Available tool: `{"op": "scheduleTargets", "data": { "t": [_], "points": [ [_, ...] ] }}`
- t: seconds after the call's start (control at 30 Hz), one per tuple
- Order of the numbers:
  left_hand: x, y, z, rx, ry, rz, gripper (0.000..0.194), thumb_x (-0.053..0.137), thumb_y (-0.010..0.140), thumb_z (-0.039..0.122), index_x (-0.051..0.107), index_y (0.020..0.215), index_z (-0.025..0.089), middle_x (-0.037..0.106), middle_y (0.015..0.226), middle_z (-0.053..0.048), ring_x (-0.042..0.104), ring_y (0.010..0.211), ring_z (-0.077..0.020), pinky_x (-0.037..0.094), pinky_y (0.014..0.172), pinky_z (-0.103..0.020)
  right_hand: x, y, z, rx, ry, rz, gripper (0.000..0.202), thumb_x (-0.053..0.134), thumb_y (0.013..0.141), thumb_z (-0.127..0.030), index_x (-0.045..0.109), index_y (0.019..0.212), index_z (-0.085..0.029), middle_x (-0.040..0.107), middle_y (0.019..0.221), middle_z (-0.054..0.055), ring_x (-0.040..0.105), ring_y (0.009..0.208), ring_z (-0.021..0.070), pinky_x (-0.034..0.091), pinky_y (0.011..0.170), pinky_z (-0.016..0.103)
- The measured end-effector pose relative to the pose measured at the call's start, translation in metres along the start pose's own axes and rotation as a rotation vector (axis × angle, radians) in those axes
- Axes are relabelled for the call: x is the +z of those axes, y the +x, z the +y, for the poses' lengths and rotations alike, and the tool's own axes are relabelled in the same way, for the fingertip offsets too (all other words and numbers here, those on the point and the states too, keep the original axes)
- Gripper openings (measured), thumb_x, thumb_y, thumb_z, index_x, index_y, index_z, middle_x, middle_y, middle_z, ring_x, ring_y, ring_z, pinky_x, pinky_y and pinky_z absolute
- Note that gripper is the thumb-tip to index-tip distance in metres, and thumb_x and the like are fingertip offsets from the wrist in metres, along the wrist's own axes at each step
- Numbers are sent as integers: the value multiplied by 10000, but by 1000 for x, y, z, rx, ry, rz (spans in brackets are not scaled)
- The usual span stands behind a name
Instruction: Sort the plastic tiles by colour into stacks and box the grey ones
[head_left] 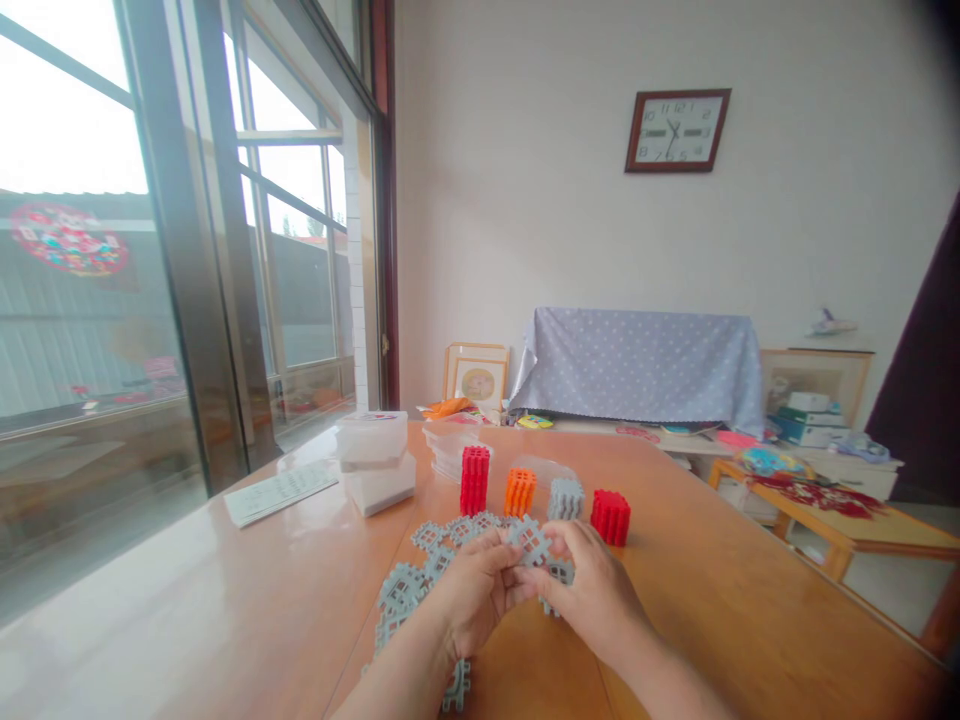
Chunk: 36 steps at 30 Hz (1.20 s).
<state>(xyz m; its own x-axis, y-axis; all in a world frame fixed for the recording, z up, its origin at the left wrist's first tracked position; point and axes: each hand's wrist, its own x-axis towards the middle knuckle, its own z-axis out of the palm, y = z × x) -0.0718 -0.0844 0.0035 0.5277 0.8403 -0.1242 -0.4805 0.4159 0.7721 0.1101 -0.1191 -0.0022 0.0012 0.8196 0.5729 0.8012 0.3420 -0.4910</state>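
Note:
Between my two hands is a grey lattice piece [529, 541], held up over the table. My left hand [480, 585] pinches its left side, and my right hand [589, 580] has fingers closed on its right side. Loose grey pieces [403, 587] lie in a spread on the table, beneath and left of my hands, partly hidden by them. Beyond my hands stand a tall red stack [475, 481], an orange stack [520, 492], a grey stack [566, 499] and a shorter red stack [610, 517].
On the wooden table [247, 610], white boxes [377, 485] stand at the left beside a paper booklet [281, 492]. Clear plastic containers [450, 450] sit behind the stacks. A low side table [892, 520] is at the right, and windows are at the left.

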Motion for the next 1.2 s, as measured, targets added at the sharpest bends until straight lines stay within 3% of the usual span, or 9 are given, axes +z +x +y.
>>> {"op": "scheduleTargets", "data": {
  "t": [0.13, 0.27, 0.4, 0.53, 0.67, 0.8, 0.87, 1.0, 1.2],
  "points": [
    [-2, 0, 1, 113, 197, 72, 252, 770, 736, 263, 611, 909, 172, 664, 785, -7, 600, 620, -86, 415, 571, -179, -5, -3, -5, -9, 99, -24, 259, 694, 852, -445, 639, 998, -239, 638, 906, 27, 617, 885, 224, 503, 804, 346],
    [1, -3, 5, 120, 424, 19, 320, 773, 710, 271, 635, 983, 177, 641, 757, 17, 564, 571, -79, 327, 518, -183, -8, -4, -9, 64, 310, -17, 305, 567, 955, -444, 607, 1160, -222, 650, 863, 11, 631, 849, 194, 504, 810, 321],
    [7, -8, 5, 125, 404, 39, 408, 799, 683, 233, 601, 1039, 213, 606, 697, 54, 526, 548, -73, 309, 523, -183, -4, -2, -8, 144, 495, -100, 268, 556, 956, -411, 623, 1106, -200, 640, 790, -5, 607, 724, 170, 493, 687, 289],
    [8, -8, 4, 130, 304, 98, 350, 804, 701, 268, 579, 964, 216, 608, 696, 48, 516, 568, -72, 315, 546, -181, -2, -1, -4, 206, 598, -61, 251, 553, 954, -401, 595, 1093, -196, 630, 761, -15, 593, 679, 162, 491, 656, 286],
    [1, -2, 4, 153, 281, 84, 325, 823, 670, 272, 605, 900, 200, 591, 684, 45, 514, 593, -75, 331, 566, -188, -9, -3, -4, 123, 442, -54, 280, 565, 924, -317, 612, 1182, -219, 690, 960, 39, 656, 882, 206, 530, 771, 327],
    [-7, 4, 5, 126, 322, 61, 318, 813, 673, 285, 639, 916, 176, 619, 705, 25, 478, 561, -69, 319, 539, -198, -21, -4, -14, -88, 229, -118, 652, 578, 794, -115, 535, 1416, -306, 556, 1446, 56, 491, 1347, 245, 432, 1095, 410],
    [-8, 5, 4, 101, 350, 54, 341, 812, 671, 275, 632, 943, 178, 645, 731, 18, 472, 542, -63, 308, 524, -197, -26, -4, -20, -149, 192, -186, 699, 587, 752, -83, 557, 1411, -314, 594, 1406, 49, 507, 1329, 238, 396, 1140, 416],
    [-9, 6, 1, 84, 340, 48, 409, 822, 677, 288, 587, 1003, 207, 652, 755, 28, 503, 531, -67, 285, 502, -193, -32, -4, -29, -141, 200, -277, 693, 656, 713, -111, 603, 1376, -306, 667, 1276, 51, 604, 1183, 238, 476, 1055, 379],
    [-8, 4, 1, 65, 316, 19, 439, 824, 721, 313, 561, 1061, 221, 646, 759, 28, 572, 580, -88, 312, 515, -191, -36, -6, -32, -118, 215, -281, 620, 671, 703, -112, 650, 1293, -301, 667, 1264, 48, 606, 1184, 236, 475, 1052, 354]
  ]
}}
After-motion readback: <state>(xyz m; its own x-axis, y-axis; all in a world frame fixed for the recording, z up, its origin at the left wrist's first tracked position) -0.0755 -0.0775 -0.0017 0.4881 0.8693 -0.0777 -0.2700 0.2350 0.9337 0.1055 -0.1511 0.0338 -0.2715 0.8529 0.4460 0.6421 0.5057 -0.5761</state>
